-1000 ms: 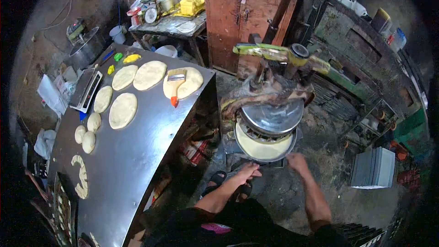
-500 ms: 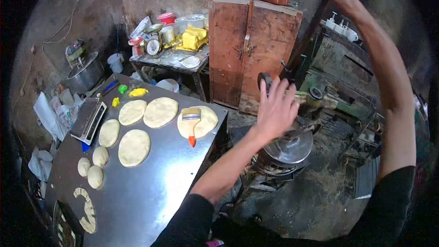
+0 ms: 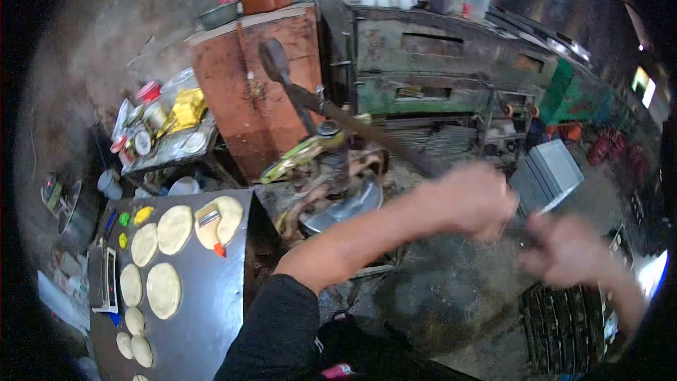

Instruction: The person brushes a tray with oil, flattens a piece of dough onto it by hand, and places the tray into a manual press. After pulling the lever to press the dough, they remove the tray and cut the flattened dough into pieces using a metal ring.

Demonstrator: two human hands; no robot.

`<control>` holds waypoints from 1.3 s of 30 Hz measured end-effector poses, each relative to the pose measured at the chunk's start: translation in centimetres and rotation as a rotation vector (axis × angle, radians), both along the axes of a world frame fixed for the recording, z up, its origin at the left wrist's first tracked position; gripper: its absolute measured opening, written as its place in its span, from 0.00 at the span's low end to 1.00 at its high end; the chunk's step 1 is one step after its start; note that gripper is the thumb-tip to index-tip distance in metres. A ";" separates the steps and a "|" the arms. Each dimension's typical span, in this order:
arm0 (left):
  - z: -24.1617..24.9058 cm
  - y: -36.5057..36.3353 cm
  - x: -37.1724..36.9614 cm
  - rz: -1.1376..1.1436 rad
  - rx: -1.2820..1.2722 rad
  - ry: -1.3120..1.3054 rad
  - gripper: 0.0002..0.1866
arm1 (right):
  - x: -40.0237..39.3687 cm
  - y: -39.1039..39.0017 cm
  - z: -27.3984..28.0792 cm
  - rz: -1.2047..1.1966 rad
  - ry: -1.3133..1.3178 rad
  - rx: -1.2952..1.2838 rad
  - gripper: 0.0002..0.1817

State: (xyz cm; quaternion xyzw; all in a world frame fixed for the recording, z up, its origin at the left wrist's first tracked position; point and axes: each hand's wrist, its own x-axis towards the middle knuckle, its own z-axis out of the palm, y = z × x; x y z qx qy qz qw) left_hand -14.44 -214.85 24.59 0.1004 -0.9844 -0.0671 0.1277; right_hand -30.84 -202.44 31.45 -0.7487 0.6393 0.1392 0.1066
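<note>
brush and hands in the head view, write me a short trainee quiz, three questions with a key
1. What do the left hand and right hand grip?
a) a rolling pin
b) a long dark bar
c) a dough ball
2. True or false: the brush lies on a flattened dough piece.
3. Fill in the colour: the tip of the brush's handle is ____.

Key: 1 b; 2 true; 3 orange

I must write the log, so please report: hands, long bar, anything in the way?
Left hand, right hand: closed on long bar, blurred. Bar slants across view. Left forearm hides part of metal lid.
</note>
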 end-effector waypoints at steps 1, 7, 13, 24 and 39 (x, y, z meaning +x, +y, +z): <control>-4.3 1.7 -2.7 -0.078 -0.106 -0.086 0.08 | -3.4 1.2 -7.7 0.015 -0.089 0.099 0.29; -17.0 7.1 -8.3 0.070 0.144 -0.306 0.04 | -9.3 5.2 -31.7 -0.017 -0.658 -0.141 0.26; -10.4 6.7 -6.1 -0.043 0.089 -0.400 0.06 | -7.3 6.3 -20.9 0.050 -0.628 -0.009 0.23; -15.3 1.1 1.2 -0.004 0.116 0.505 0.15 | -7.8 5.5 -28.3 0.070 -0.633 -0.163 0.23; -22.9 4.6 -6.8 -0.060 -0.290 -0.391 0.07 | -9.0 4.5 -39.7 0.185 -0.770 -0.335 0.19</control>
